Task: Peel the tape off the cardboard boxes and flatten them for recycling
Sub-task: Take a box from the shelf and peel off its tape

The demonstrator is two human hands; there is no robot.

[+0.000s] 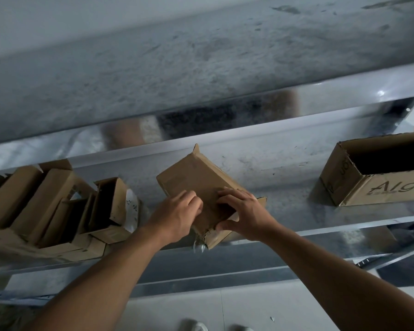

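Brown corrugated card, scuffed and soft at its corners: the small box (196, 180) lies skewed on the metal shelf (273, 168), its near corner reaching past the front lip. The right hand (244, 216) clamps it, fingers spread over the top face and thumb hooked at the near edge. The left hand (177, 216) has its fingers curled down onto the same face, probably picking at a seam; whether a tape end is pinched I cannot tell. A wisp of clear tape (198, 246) dangles under the near corner. Clear film on matt card is best found by fingernail, then pulled low and slowly along the seam so the paper skin does not tear, the right hand pressing close beside. A heap of opened boxes (46, 206) lies left, a printed open carton (373, 177) right
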